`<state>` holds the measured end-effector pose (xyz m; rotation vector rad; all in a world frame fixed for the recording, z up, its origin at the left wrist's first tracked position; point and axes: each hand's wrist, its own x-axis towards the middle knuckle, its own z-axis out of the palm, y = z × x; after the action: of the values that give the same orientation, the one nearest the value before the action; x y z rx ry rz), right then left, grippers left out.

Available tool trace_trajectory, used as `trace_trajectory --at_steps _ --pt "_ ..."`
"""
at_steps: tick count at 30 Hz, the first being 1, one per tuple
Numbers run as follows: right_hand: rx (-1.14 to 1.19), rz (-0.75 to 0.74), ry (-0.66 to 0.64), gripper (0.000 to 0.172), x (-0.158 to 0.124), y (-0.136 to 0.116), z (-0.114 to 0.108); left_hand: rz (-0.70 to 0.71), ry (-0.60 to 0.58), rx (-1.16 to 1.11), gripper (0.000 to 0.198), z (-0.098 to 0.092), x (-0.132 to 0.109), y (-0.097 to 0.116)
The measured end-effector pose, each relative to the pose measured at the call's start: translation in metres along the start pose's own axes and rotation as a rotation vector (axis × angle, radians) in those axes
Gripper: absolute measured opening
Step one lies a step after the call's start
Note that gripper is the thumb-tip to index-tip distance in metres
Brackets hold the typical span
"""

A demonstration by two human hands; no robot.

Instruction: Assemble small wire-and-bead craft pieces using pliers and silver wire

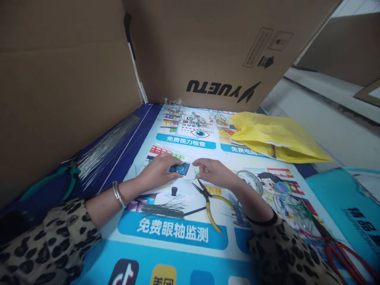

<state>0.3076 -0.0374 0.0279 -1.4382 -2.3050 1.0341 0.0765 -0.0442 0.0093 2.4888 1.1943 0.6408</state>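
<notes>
My left hand [162, 169] is closed in a pinch, thumb and fingertips together over the printed sheet. Facing it a short way to the right, my right hand [216, 172] is also pinched shut. Both seem to grip a thin wire, so fine that it barely shows between the fingertips. Just below my right hand lie yellow-handled pliers [211, 206], their dark jaws spread and pointing toward the hands. A small pile of short dark wire pieces [164, 209] rests below my left hand.
A bundle of straight wires [108, 144] lies at left by a teal-handled tool [73, 180]. Clear coiled wire [251, 180], tangled colored strands [292, 209] and a red-handled tool [341, 253] are at right. A yellow bag [276, 136] and teal bag [344, 202] lie beyond; cardboard [178, 47] walls the back.
</notes>
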Motion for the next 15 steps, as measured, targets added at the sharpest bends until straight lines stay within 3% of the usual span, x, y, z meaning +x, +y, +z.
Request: trace_trajectory --at_steps 7,15 --pt "0.111 0.072 -0.048 0.032 -0.0020 -0.0005 -0.0026 -0.002 -0.005 0.003 0.032 0.0004 -0.0003 0.0011" --pt "0.041 0.003 -0.003 0.037 0.0020 0.0053 0.0018 0.021 -0.013 -0.011 0.032 0.0020 -0.0005 -0.0026"
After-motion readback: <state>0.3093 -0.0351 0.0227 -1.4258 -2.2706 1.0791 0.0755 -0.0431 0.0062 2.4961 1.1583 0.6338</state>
